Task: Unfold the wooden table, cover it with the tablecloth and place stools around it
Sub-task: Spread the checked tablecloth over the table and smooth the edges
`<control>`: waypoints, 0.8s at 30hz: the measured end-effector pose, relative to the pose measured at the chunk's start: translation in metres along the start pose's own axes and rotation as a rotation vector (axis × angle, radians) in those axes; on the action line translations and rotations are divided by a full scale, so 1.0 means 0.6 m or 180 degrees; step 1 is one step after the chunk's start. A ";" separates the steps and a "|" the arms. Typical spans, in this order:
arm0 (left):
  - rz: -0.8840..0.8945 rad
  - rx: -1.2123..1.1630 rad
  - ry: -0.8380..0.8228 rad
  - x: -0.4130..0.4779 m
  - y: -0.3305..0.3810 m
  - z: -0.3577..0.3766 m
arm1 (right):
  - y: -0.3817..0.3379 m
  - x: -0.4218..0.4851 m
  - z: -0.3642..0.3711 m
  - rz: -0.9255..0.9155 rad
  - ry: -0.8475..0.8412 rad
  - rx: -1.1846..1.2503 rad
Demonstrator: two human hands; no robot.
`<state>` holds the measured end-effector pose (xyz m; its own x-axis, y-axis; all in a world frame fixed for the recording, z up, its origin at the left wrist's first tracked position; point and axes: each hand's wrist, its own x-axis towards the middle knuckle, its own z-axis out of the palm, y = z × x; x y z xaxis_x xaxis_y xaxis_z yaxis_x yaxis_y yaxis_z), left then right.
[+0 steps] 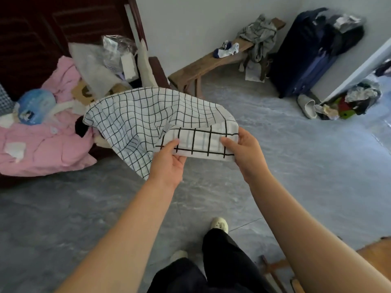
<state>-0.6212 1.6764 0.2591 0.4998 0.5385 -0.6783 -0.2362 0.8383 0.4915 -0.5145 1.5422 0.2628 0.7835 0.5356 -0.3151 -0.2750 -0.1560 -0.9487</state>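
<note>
A white tablecloth (148,117) with a black grid pattern hangs in the air in front of me, partly folded, its near edge doubled over. My left hand (169,163) pinches that folded edge from below on the left. My right hand (243,153) grips the same edge on the right. The far part of the cloth billows up and back toward the left. A piece of the wooden table (376,252) and its legs (273,269) shows at the bottom right corner, mostly behind my right forearm.
A long wooden bench (203,64) with clothes on it stands against the far wall. A dark blue suitcase (306,58) leans at the back right. Pink clothes (46,144) and bags pile on dark furniture at left. Slippers and clutter (330,106) lie by the right wall.
</note>
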 end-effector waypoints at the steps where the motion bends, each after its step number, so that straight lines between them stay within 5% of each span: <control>1: 0.0059 0.0124 0.0015 -0.012 -0.004 -0.010 | 0.004 -0.023 0.003 -0.0029 0.0092 -0.0012; 12: 0.1302 0.1654 -0.0127 -0.182 -0.070 -0.104 | 0.057 -0.271 -0.009 -0.0352 0.0644 0.0283; 17: 0.1545 0.1946 -0.0451 -0.281 -0.160 -0.114 | 0.064 -0.376 -0.102 -0.0537 0.0665 0.0193; 24: 0.1650 0.2063 -0.0225 -0.407 -0.348 -0.133 | 0.110 -0.513 -0.271 -0.0518 0.0463 -0.0188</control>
<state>-0.7605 1.3769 0.2786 0.5160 0.8179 -0.2543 0.0650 0.2587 0.9638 -0.6832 1.2317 0.2934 0.8881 0.4331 -0.1540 -0.1086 -0.1278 -0.9858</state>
